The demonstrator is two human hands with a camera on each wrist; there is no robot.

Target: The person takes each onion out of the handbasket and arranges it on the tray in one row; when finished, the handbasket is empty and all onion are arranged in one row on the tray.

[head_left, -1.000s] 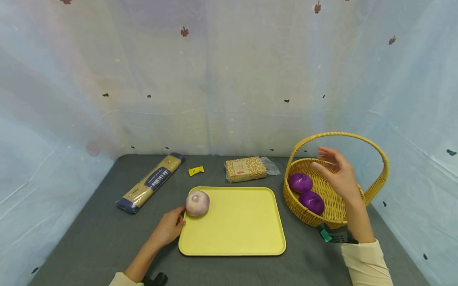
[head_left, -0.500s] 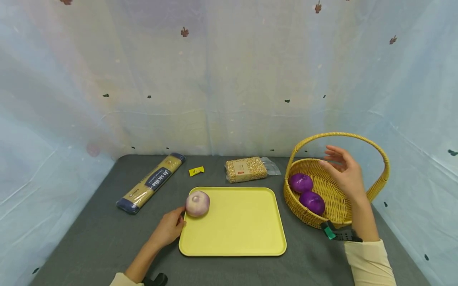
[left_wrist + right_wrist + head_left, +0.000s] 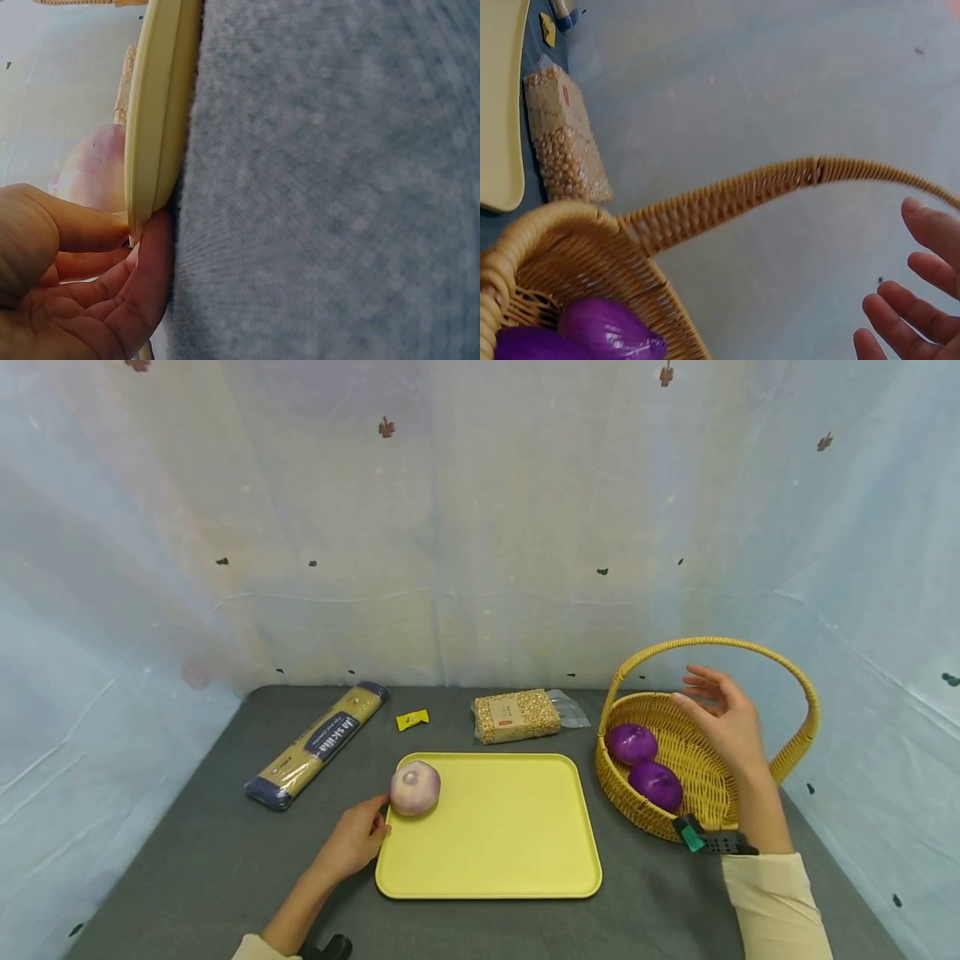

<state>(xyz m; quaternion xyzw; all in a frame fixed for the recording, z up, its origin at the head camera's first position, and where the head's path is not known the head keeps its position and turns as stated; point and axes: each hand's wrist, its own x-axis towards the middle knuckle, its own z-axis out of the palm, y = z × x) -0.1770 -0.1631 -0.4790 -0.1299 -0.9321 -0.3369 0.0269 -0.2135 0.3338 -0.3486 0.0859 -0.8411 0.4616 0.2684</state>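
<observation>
Yellow all over, a shallow tray lies on dark grey cloth in the head view, with a pale purple bulb resting on it by the far left corner. The left hand pinches the tray's left edge just beside the bulb. To the right of the tray, the right hand hangs over a wicker basket, fingers loosely bent and thumb well apart from them. Two glossy purple onions (one a little behind the other) lie in the basket's left part. Farther back are a long packet set at a slant, a small yellow wrapper and a clear bag of kernels. In the left wrist view, the thumb lies on the tray's rim and bent fingers reach beneath it, a narrow hold. In the right wrist view, the right hand's relaxed fingers stand apart near the basket's handle.
</observation>
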